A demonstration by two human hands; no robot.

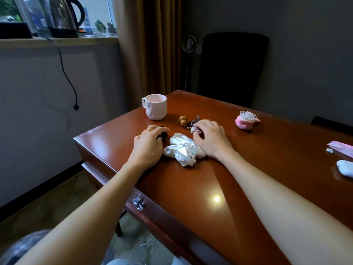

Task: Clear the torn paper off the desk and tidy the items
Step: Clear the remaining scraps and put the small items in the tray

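Observation:
On the brown desk [191,184] lies a white satin scrunchie [183,150] between my hands. My left hand [149,144] rests just left of it, fingers curled over a small black item [163,134], perhaps a hair tie. My right hand [210,138] sits to the scrunchie's right, its fingertips pinching a small pale pink-and-white charm [194,130] that belongs to a dark keychain bunch [193,122] with a brown gourd bead [183,120]. Small white paper scraps [145,243] lie on the floor below the desk.
A ribbed white mug [155,107] stands at the desk's far left corner. A pink round hairbrush [246,120] lies further right. At the right edge are a pink packet [342,148], a tiny white scrap [329,150] and a pale blue case [345,168]. A black chair [231,67] stands behind the desk.

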